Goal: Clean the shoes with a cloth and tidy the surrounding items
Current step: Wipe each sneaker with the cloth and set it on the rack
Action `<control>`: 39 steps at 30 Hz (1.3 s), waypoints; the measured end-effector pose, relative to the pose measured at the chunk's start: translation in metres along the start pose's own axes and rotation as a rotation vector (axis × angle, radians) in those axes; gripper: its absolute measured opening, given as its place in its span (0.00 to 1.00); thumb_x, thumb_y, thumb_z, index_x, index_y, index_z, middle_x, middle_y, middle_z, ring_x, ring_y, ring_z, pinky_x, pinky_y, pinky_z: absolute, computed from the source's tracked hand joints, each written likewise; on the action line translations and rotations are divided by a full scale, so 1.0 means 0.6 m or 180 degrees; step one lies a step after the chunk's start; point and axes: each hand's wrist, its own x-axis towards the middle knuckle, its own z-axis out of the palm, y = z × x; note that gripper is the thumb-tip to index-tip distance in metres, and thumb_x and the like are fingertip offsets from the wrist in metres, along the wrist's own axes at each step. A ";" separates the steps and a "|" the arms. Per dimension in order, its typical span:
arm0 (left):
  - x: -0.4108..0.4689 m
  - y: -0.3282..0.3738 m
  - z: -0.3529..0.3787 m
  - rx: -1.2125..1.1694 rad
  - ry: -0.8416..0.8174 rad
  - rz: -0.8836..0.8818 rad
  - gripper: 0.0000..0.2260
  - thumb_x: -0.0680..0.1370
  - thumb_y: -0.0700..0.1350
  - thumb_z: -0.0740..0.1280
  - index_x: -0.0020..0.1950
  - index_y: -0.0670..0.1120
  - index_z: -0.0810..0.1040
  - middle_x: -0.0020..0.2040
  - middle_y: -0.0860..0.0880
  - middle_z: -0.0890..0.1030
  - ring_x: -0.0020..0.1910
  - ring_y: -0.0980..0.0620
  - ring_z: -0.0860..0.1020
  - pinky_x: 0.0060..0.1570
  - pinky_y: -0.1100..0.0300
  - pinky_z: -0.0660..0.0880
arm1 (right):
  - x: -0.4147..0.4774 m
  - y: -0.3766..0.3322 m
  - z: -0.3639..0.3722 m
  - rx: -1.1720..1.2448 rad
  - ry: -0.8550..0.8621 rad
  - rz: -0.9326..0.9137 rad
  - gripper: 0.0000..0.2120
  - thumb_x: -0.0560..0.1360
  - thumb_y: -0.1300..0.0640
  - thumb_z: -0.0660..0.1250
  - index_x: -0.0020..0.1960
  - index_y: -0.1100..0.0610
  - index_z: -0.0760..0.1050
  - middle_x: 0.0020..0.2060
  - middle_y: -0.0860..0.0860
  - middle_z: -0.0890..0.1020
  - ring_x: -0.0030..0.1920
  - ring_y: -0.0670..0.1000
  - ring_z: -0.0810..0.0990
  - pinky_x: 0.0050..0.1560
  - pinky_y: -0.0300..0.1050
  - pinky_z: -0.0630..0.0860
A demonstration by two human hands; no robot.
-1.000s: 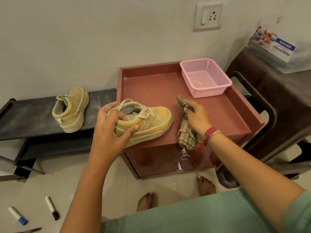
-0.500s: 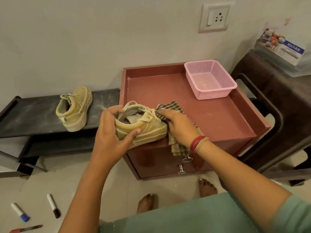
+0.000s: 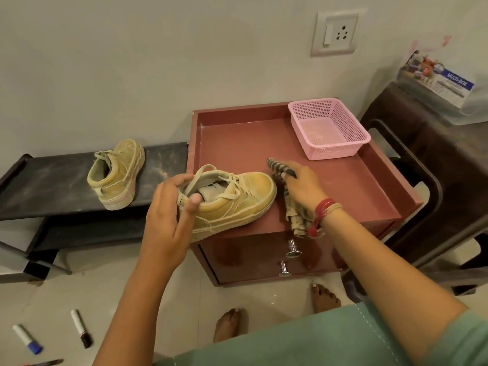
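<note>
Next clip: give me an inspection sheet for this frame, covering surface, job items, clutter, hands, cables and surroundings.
Surface: red-brown cabinet top, rimmed.
Job's things: tan shoe on the cabinet's front edge; second shoe on the black shelf; checked cloth beside the tan shoe's toe.
Clutter: pink basket at the back right corner; markers on the floor.
Hands: left hand grips the tan shoe's heel; right hand holds the checked cloth.
Cables: nothing seen.
Surroundings: wall socket; dark stool bearing a clear box.

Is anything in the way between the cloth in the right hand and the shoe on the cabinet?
Nothing visible. The right hand grips the cloth beside the toe of the shoe, which the left hand holds; the pink basket sits farther back.
</note>
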 end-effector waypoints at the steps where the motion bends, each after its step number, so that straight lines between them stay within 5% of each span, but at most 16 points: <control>1: -0.002 0.004 0.006 -0.0113 0.0102 -0.0166 0.21 0.80 0.60 0.53 0.66 0.50 0.69 0.58 0.55 0.72 0.57 0.66 0.70 0.55 0.73 0.66 | -0.007 -0.007 0.005 0.0214 0.0052 -0.0059 0.17 0.79 0.65 0.58 0.66 0.56 0.73 0.60 0.56 0.79 0.60 0.56 0.75 0.57 0.42 0.69; 4: -0.002 0.011 0.020 -0.0177 0.0363 -0.1113 0.28 0.76 0.67 0.51 0.66 0.50 0.68 0.63 0.50 0.70 0.62 0.53 0.70 0.61 0.54 0.69 | -0.047 -0.017 0.043 0.0226 -0.0390 -0.0510 0.20 0.79 0.66 0.57 0.68 0.55 0.71 0.68 0.52 0.71 0.70 0.52 0.66 0.65 0.35 0.58; 7: 0.002 0.007 0.012 0.0039 0.0150 -0.1786 0.33 0.72 0.75 0.52 0.59 0.49 0.72 0.58 0.47 0.72 0.54 0.48 0.72 0.50 0.51 0.70 | -0.056 -0.003 0.059 -0.0107 -0.0333 -0.0653 0.23 0.79 0.66 0.55 0.71 0.53 0.66 0.73 0.52 0.64 0.74 0.51 0.60 0.68 0.34 0.51; 10: -0.002 0.015 0.006 -0.0056 0.0169 -0.1785 0.22 0.76 0.68 0.56 0.44 0.50 0.72 0.43 0.48 0.75 0.41 0.50 0.73 0.37 0.55 0.66 | -0.044 0.002 0.044 -0.0009 0.0001 -0.0413 0.21 0.79 0.66 0.56 0.71 0.56 0.67 0.70 0.52 0.70 0.70 0.52 0.67 0.63 0.30 0.55; 12: -0.005 0.021 0.005 -0.0146 0.0251 -0.1695 0.17 0.77 0.62 0.60 0.43 0.50 0.73 0.38 0.50 0.75 0.37 0.52 0.73 0.34 0.57 0.66 | -0.057 -0.009 0.045 -0.0060 -0.0150 -0.0766 0.21 0.78 0.67 0.56 0.70 0.56 0.69 0.68 0.52 0.72 0.68 0.50 0.69 0.65 0.31 0.57; 15: -0.004 0.025 0.002 -0.0318 0.0384 -0.1644 0.13 0.76 0.60 0.65 0.51 0.52 0.76 0.42 0.55 0.78 0.41 0.59 0.76 0.36 0.62 0.68 | -0.067 -0.009 0.052 -0.0172 -0.0355 -0.1177 0.21 0.78 0.68 0.57 0.69 0.56 0.70 0.67 0.51 0.73 0.68 0.50 0.70 0.67 0.35 0.60; 18: -0.001 0.023 -0.001 -0.0458 0.0527 -0.1537 0.16 0.71 0.63 0.68 0.51 0.56 0.76 0.46 0.57 0.79 0.45 0.59 0.78 0.38 0.61 0.73 | -0.041 0.000 0.034 -0.0058 -0.0069 -0.0620 0.20 0.79 0.66 0.57 0.69 0.56 0.69 0.68 0.53 0.72 0.69 0.53 0.69 0.66 0.35 0.60; 24: 0.005 0.011 -0.003 -0.0382 0.0532 -0.1653 0.23 0.64 0.69 0.66 0.51 0.55 0.78 0.49 0.54 0.80 0.48 0.55 0.78 0.44 0.54 0.77 | -0.057 -0.001 0.040 -0.0048 -0.0222 -0.0965 0.21 0.77 0.68 0.58 0.68 0.56 0.71 0.66 0.52 0.74 0.67 0.50 0.71 0.61 0.22 0.56; 28: 0.010 0.010 -0.002 -0.0448 0.0501 -0.1758 0.17 0.71 0.65 0.68 0.50 0.53 0.78 0.47 0.55 0.79 0.48 0.56 0.77 0.42 0.57 0.73 | -0.041 0.008 0.028 -0.0008 -0.0086 -0.0447 0.20 0.79 0.66 0.57 0.70 0.56 0.69 0.67 0.53 0.73 0.68 0.53 0.70 0.63 0.31 0.59; 31: 0.010 0.008 -0.002 -0.0246 0.0385 -0.2034 0.30 0.64 0.74 0.62 0.56 0.54 0.75 0.53 0.53 0.76 0.50 0.55 0.75 0.45 0.54 0.74 | -0.057 0.002 0.041 -0.0099 -0.0241 -0.0930 0.20 0.78 0.67 0.57 0.68 0.55 0.71 0.67 0.52 0.74 0.68 0.51 0.69 0.66 0.32 0.58; 34: 0.008 0.007 -0.009 -0.0108 0.0190 -0.2486 0.40 0.58 0.79 0.59 0.60 0.54 0.70 0.50 0.53 0.75 0.52 0.49 0.75 0.52 0.46 0.78 | -0.035 0.016 0.031 -0.0110 -0.0158 -0.0477 0.19 0.79 0.65 0.57 0.68 0.54 0.71 0.65 0.54 0.75 0.66 0.56 0.72 0.64 0.40 0.64; 39: 0.000 0.022 -0.014 -0.0391 0.0426 -0.2142 0.35 0.56 0.75 0.66 0.56 0.56 0.69 0.48 0.56 0.76 0.48 0.53 0.78 0.49 0.46 0.80 | -0.020 -0.005 -0.002 0.0969 0.0154 -0.0468 0.17 0.78 0.66 0.58 0.63 0.55 0.75 0.59 0.53 0.79 0.61 0.54 0.76 0.66 0.53 0.69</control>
